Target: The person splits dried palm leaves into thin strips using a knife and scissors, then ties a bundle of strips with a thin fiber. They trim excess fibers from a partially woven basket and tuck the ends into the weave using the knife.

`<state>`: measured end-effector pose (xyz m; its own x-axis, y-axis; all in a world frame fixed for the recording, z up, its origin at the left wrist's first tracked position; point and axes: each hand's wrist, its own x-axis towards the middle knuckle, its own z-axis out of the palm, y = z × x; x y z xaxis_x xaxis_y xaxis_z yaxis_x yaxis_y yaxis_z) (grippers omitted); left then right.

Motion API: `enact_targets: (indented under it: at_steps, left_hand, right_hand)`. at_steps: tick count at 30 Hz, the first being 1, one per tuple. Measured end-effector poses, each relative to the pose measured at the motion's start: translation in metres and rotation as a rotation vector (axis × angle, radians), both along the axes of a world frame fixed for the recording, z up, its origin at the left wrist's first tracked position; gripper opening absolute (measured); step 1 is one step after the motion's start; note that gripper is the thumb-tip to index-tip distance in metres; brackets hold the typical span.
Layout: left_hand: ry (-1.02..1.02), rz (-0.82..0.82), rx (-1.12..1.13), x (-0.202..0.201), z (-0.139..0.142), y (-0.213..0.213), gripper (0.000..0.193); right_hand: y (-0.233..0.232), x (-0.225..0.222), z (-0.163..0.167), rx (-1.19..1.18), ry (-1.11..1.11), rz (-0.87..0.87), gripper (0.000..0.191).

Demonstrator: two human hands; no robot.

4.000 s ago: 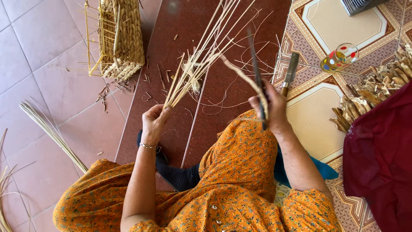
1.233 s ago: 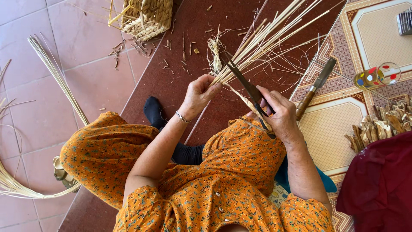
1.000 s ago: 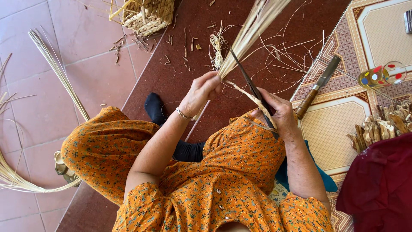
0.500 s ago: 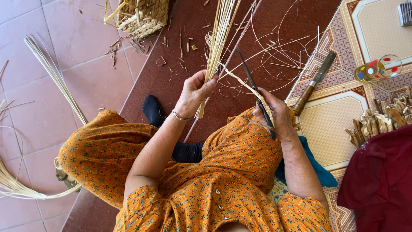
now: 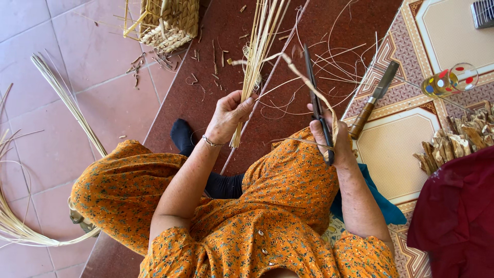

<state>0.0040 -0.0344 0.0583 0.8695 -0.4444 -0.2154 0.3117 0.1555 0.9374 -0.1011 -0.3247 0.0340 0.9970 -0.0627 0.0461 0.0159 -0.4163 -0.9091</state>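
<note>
Two hands are working a bundle of pale straw strips, which is running from the middle of the view up toward twelve o'clock. My left hand is closing tight around the bundle's lower end. My right hand, at three o'clock from it, is gripping dark scissors whose blades are pointing up, with one strip curling over them. I'm judging the strips as very light, springy and brittle, likely splaying out if pinched loosely, so I'm favouring a firm hold low down where they are gathered. A wooden-handled knife is lying at two o'clock, a woven basket at eleven.
</note>
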Motion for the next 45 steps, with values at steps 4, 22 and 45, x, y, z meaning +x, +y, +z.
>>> enact_targets:
  at_steps: [4, 22, 45]
  left_hand:
    - [0.027, -0.007, -0.083, 0.001, -0.001, 0.002, 0.025]
    - [0.018, -0.014, 0.111, -0.019, -0.022, -0.108, 0.030]
    - [0.186, -0.101, -0.442, 0.000, -0.032, -0.063, 0.017]
  right_hand:
    - [-0.005, 0.005, 0.005, -0.042, 0.006, -0.140, 0.072]
    - [0.013, -0.002, 0.041, -0.415, -0.228, -0.136, 0.074]
    - [-0.078, -0.036, 0.027, 0.514, 0.113, 0.280, 0.100]
